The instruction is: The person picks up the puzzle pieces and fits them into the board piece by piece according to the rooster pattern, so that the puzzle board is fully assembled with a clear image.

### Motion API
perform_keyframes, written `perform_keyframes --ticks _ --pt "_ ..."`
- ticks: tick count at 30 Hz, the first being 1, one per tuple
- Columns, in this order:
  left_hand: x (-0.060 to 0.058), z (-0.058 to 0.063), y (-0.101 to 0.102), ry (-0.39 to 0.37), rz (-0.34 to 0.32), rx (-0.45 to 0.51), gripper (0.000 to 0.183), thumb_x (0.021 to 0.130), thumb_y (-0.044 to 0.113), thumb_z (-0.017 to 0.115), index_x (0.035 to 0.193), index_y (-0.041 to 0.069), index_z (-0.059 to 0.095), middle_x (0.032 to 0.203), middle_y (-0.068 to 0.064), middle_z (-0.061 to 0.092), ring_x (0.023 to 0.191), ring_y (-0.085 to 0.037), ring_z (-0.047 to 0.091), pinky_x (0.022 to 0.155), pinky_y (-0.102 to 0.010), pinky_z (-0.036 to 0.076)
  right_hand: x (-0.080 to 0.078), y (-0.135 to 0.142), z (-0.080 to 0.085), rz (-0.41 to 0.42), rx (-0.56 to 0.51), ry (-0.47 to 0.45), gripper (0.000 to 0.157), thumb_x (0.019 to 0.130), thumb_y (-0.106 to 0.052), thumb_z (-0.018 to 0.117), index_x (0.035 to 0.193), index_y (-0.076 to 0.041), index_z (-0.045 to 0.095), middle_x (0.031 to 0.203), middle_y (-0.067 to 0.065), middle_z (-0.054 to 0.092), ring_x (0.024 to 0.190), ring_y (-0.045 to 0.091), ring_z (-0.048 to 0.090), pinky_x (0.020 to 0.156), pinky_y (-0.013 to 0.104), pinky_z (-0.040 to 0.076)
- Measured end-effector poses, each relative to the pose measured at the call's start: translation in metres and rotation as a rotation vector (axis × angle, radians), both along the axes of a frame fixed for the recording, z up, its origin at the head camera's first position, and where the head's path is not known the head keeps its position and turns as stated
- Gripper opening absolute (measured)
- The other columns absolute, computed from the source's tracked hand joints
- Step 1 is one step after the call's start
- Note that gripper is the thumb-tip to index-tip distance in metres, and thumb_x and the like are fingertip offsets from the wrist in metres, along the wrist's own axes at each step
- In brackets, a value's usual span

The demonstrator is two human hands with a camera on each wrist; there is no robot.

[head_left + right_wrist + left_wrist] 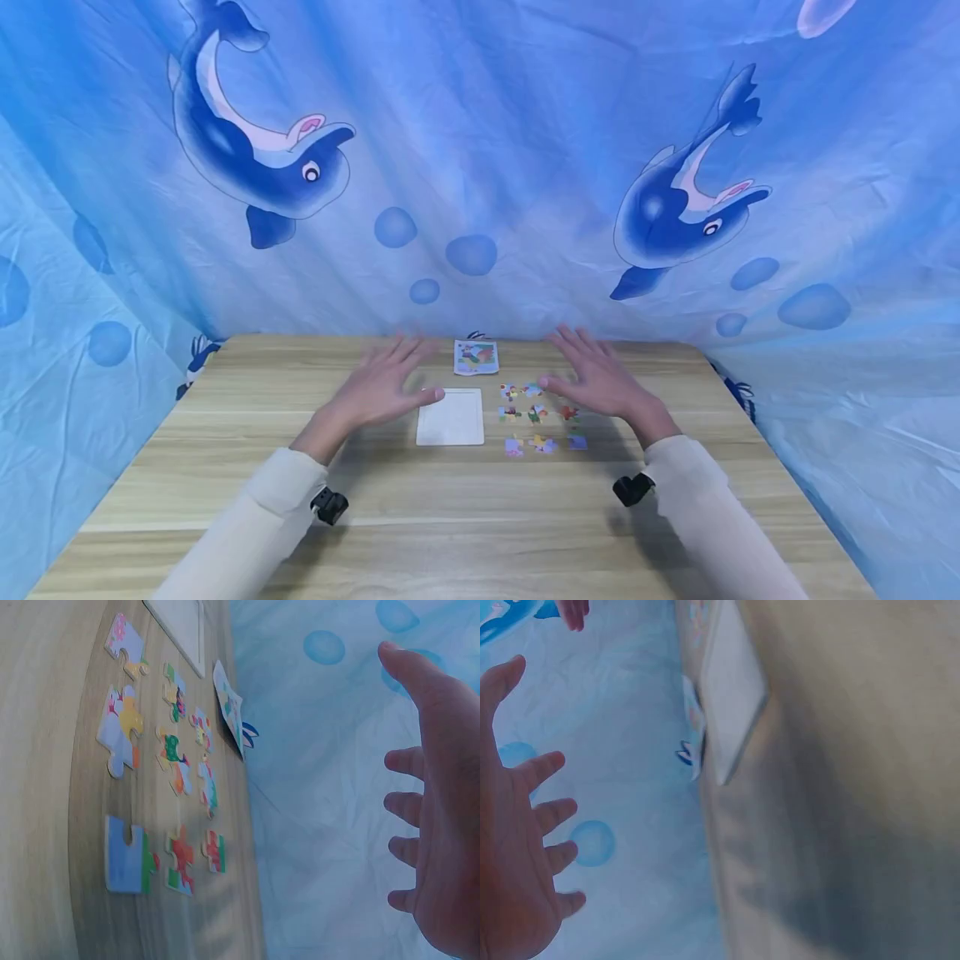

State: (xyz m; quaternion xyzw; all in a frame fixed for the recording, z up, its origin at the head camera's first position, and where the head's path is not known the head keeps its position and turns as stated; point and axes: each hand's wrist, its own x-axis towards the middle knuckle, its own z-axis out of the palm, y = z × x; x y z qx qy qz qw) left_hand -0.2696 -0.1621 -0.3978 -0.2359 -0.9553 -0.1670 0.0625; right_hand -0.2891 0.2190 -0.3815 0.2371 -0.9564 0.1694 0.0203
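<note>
Left hand (386, 387), right hand (600, 383): spread, holding nothing | puzzle pieces (537, 414): flat, beside white tray (450, 419) | advised: pinch thin edges lightly.

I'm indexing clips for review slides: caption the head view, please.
Left hand and right hand spread above a table with white tray, puzzle pieces and picture.

Rumpled blue curtain (510, 125), printed open-mouthed dolphins (281, 183), round blue bubbles (471, 254), pale wood-grain table (480, 533)
</note>
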Motion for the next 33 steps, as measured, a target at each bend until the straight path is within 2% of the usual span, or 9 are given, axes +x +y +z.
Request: perform_keyframes --ticks 4,7,11,14,17,19,24,29,33 --pt "0.001 -0.013 0.000 -0.044 -0.037 0.058 0.083 0.095 0.065 0.057 0.162 0.021 0.036 0.170 -0.014 0.031 0.155 -0.045 0.029 0.122 -0.072 0.024 -0.005 -0.005 -0.006 0.024 -0.054 -0.037 0.082 0.099 -0.065 0.053 0.166 -0.028 0.023 0.175 0.005 0.015 0.162 0.038 0.005 0.125 0.074 0.008" --pt "0.003 -0.021 0.000 -0.074 -0.048 0.093 0.081 0.095 0.063 0.059 0.160 0.018 0.040 0.165 -0.017 0.039 0.150 -0.046 0.038 0.119 -0.071 0.032 -0.010 -0.009 -0.012 0.057 -0.112 -0.067 0.076 0.100 -0.055 0.057 0.164 -0.025 0.029 0.173 0.009 0.023 0.161 0.040 0.015 0.124 0.073 0.015" --pt "0.003 -0.029 -0.001 -0.103 -0.044 0.121 0.079 0.096 0.060 0.059 0.158 0.014 0.043 0.164 -0.020 0.039 0.149 -0.047 0.038 0.119 -0.070 0.032 -0.017 -0.011 -0.024 0.075 -0.200 -0.132 0.076 0.100 -0.058 0.057 0.163 -0.023 0.032 0.170 0.010 0.030 0.157 0.039 0.027 0.124 0.069 0.026" --pt "0.003 -0.034 -0.002 -0.131 -0.038 0.150 0.077 0.097 0.058 0.060 0.157 0.012 0.044 0.164 -0.021 0.038 0.149 -0.048 0.038 0.119 -0.071 0.031 -0.023 -0.011 -0.033 0.060 -0.250 -0.184 0.080 0.097 -0.066 0.055 0.162 -0.024 0.033 0.169 0.010 0.033 0.156 0.038 0.030 0.123 0.066 0.029" --pt "0.004 -0.041 -0.005 -0.166 -0.030 0.189 0.074 0.098 0.054 0.061 0.156 0.012 0.044 0.163 -0.020 0.040 0.149 -0.047 0.038 0.119 -0.070 0.031 -0.027 -0.012 -0.042 0.054 -0.284 -0.213 0.080 0.097 -0.067 0.056 0.161 -0.023 0.036 0.167 0.010 0.036 0.155 0.037 0.032 0.123 0.065 0.031" --pt "0.004 -0.046 -0.007 -0.182 -0.026 0.207 0.071 0.098 0.051 0.062 0.155 0.012 0.046 0.161 -0.019 0.043 0.148 -0.045 0.039 0.120 -0.068 0.032 -0.031 -0.014 -0.047 0.062 -0.298 -0.220 0.077 0.098 -0.063 0.057 0.159 -0.020 0.039 0.166 0.011 0.038 0.155 0.037 0.034 0.123 0.065 0.032" --pt "0.005 -0.055 -0.011 -0.206 -0.024 0.227 0.068 0.098 0.050 0.062 0.152 0.011 0.050 0.158 -0.017 0.048 0.148 -0.043 0.042 0.121 -0.066 0.032 -0.039 -0.017 -0.062 0.075 -0.318 -0.223 0.060 0.102 -0.040 0.063 0.152 -0.010 0.050 0.158 0.013 0.050 0.149 0.037 0.043 0.120 0.063 0.037" --pt "0.005 -0.059 -0.013 -0.228 -0.029 0.252 0.065 0.097 0.047 0.065 0.149 0.011 0.053 0.155 -0.017 0.051 0.146 -0.043 0.044 0.122 -0.065 0.032 -0.046 -0.023 -0.076 0.077 -0.353 -0.248 0.048 0.098 -0.025 0.068 0.142 -0.008 0.061 0.145 0.010 0.062 0.135 0.033 0.058 0.112 0.056 0.048" --pt "0.003 -0.064 -0.015 -0.244 -0.031 0.255 0.061 0.094 0.039 0.070 0.146 0.010 0.057 0.153 -0.017 0.054 0.144 -0.042 0.046 0.121 -0.063 0.035 -0.051 -0.028 -0.085 0.076 -0.384 -0.278 0.044 0.095 -0.020 0.070 0.137 -0.008 0.065 0.139 0.009 0.066 0.128 0.029 0.062 0.109 0.050 0.052"
